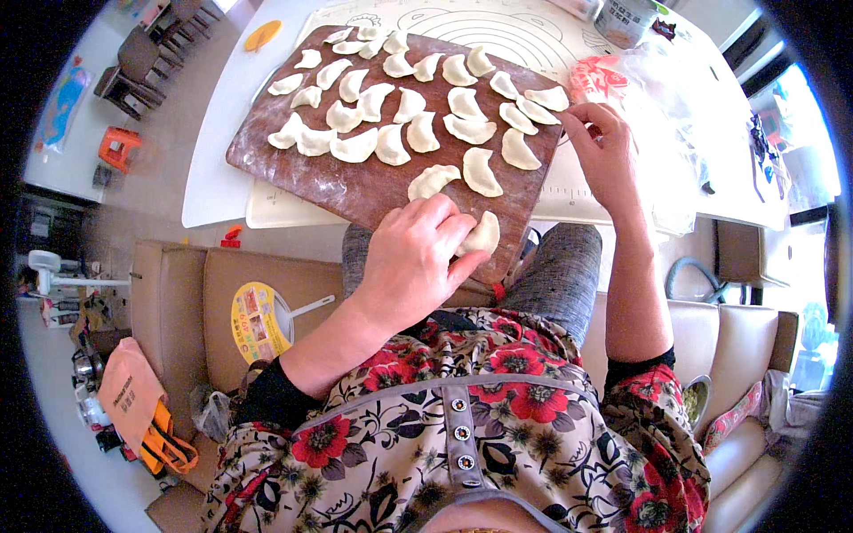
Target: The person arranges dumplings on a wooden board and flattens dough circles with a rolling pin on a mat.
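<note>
Rows of pale, crescent-shaped dumplings [408,105] lie on a floured dark wooden board [293,174], which sits at a slant on the table and juts over its near edge. At the board's near corner, my left hand [426,250] has its fingers and thumb around one dumpling [488,233]; another dumpling [433,181] lies just beyond the fingertips. My right hand [603,143] is at the board's right edge, thumb and fingertips pinched near the corner, beside the outermost dumplings. Whether those fingertips grip the board's edge cannot be told.
A white mat [566,206] with printed lines lies under the board. Right of it are a clear plastic bag [656,86] with red print and a tub [624,23]. A yellow disc [263,35] lies at the far left. On the bench rests a yellow fan [258,320].
</note>
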Available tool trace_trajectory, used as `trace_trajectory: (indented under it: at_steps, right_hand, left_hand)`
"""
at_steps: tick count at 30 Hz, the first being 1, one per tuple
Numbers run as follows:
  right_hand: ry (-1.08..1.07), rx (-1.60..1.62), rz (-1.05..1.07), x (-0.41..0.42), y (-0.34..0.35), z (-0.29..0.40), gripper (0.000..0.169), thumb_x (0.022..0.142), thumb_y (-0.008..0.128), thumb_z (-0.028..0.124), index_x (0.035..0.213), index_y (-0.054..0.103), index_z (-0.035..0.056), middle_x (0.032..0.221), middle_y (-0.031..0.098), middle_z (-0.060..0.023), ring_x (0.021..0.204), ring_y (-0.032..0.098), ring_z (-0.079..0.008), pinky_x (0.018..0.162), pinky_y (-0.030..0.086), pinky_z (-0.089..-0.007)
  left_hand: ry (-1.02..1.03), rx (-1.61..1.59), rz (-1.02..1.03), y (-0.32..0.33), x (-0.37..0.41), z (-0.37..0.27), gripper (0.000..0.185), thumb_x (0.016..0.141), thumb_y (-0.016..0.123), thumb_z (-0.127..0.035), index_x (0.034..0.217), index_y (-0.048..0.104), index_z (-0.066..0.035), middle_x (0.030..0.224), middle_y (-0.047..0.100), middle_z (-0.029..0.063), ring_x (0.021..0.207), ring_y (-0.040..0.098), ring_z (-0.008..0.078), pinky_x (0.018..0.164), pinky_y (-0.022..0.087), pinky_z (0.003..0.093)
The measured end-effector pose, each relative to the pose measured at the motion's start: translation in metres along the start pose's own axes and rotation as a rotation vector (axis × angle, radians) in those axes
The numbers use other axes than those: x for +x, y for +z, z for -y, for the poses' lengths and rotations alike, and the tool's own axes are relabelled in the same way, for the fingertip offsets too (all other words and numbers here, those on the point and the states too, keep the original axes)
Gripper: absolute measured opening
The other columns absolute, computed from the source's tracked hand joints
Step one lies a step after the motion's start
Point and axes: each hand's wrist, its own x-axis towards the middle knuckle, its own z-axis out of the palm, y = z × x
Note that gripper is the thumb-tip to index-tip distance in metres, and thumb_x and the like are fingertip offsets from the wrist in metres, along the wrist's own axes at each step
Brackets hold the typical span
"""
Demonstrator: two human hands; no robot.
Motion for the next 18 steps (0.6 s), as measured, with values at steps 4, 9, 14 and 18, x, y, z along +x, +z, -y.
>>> trace_trajectory:
  at_steps: [4, 9, 14, 18]
  right_hand:
    - [0.046, -0.041, 0.149, -0.010, 0.003, 0.011, 0.024, 0.082, 0.068, 0.027, 0.086, 0.069, 0.0026, 0.092, 0.065, -0.0117, 0.076, 0.064, -0.0252, 0.072, 0.050, -0.0348]
    - [-0.059, -0.184, 0.091, -0.024, 0.018, 0.017, 0.029, 0.078, 0.070, 0.031, 0.086, 0.068, 0.0037, 0.091, 0.064, -0.0130, 0.082, 0.064, -0.0315, 0.075, 0.051, -0.0393]
    - [-0.037, -0.169, 0.148, -0.025, 0.020, 0.022, 0.024, 0.075, 0.071, 0.026, 0.084, 0.065, 0.0042, 0.088, 0.063, -0.0134, 0.081, 0.064, -0.0320, 0.073, 0.050, -0.0403]
    - [-0.106, -0.109, 0.165, -0.027, 0.024, 0.017, 0.025, 0.075, 0.071, 0.023, 0.087, 0.061, 0.0042, 0.084, 0.063, -0.0136, 0.079, 0.064, -0.0321, 0.072, 0.050, -0.0396]
  left_hand:
    - [-0.029, -0.068, 0.005, 0.005, 0.003, 0.000, 0.027, 0.069, 0.078, -0.018, 0.087, 0.062, -0.005, 0.086, 0.057, 0.0087, 0.081, 0.060, 0.0290, 0.070, 0.049, 0.0397]
    - [-0.035, -0.127, -0.012, 0.007, 0.006, -0.003, 0.027, 0.070, 0.077, -0.014, 0.087, 0.058, -0.005, 0.083, 0.058, 0.0091, 0.079, 0.059, 0.0295, 0.069, 0.049, 0.0402]
    - [-0.115, -0.246, -0.017, 0.002, 0.006, 0.000, 0.024, 0.074, 0.073, -0.008, 0.092, 0.058, -0.005, 0.082, 0.061, 0.0103, 0.076, 0.061, 0.0275, 0.066, 0.049, 0.0366]
    - [-0.205, -0.403, -0.134, -0.005, 0.000, 0.006, 0.030, 0.075, 0.073, -0.004, 0.102, 0.061, -0.004, 0.088, 0.064, 0.0107, 0.078, 0.064, 0.0235, 0.069, 0.050, 0.0331]
